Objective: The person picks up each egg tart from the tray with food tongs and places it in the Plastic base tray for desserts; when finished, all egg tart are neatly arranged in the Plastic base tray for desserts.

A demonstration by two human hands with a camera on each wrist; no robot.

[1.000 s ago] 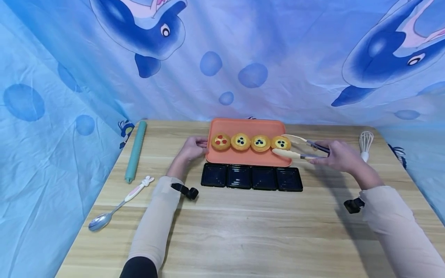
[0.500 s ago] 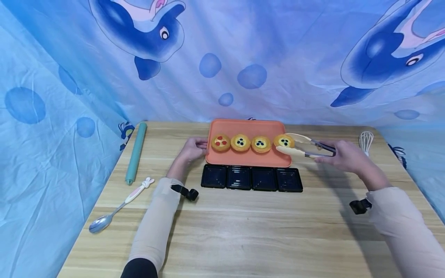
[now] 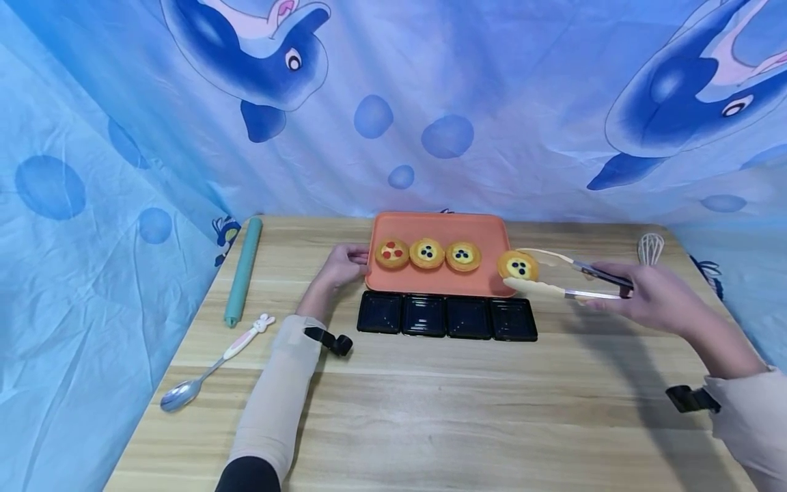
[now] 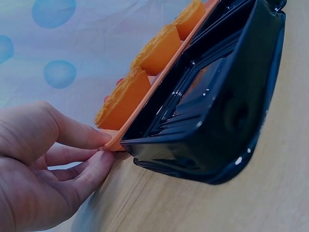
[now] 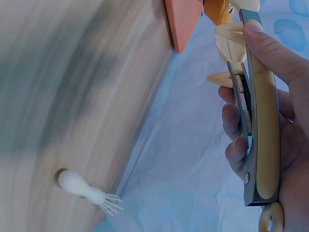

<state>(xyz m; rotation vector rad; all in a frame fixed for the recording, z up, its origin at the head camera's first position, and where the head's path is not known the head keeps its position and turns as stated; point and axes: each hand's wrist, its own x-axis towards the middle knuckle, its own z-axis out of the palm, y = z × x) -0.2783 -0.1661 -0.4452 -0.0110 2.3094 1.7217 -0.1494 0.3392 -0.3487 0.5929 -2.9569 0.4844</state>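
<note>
My right hand (image 3: 654,294) grips a pair of tongs (image 5: 264,121) with cream tips and metal arms. Between the tips is an egg tart (image 3: 516,264) topped with dark berries, over the right edge of the orange tray (image 3: 443,281). My left hand (image 4: 58,164) pinches the tray's left rim between thumb and fingers. On the tray stand one tart with red pieces (image 3: 391,253) and two with dark berries, a middle one (image 3: 427,253) and a right one (image 3: 463,255). Directly in front of the tray lies a black four-part dish (image 3: 447,316), its compartments bare.
A green rolling pin (image 3: 243,272) and a spoon with a rabbit-topped handle (image 3: 215,365) lie at the left of the wooden table (image 3: 443,417). A white whisk (image 3: 650,249) lies at the back right. A blue dolphin-print curtain (image 3: 406,75) hangs behind.
My right hand has moved right and toward me, and the tongs have carried the rightmost tart from its place in the row to the tray's right edge. My left hand stays at the tray.
</note>
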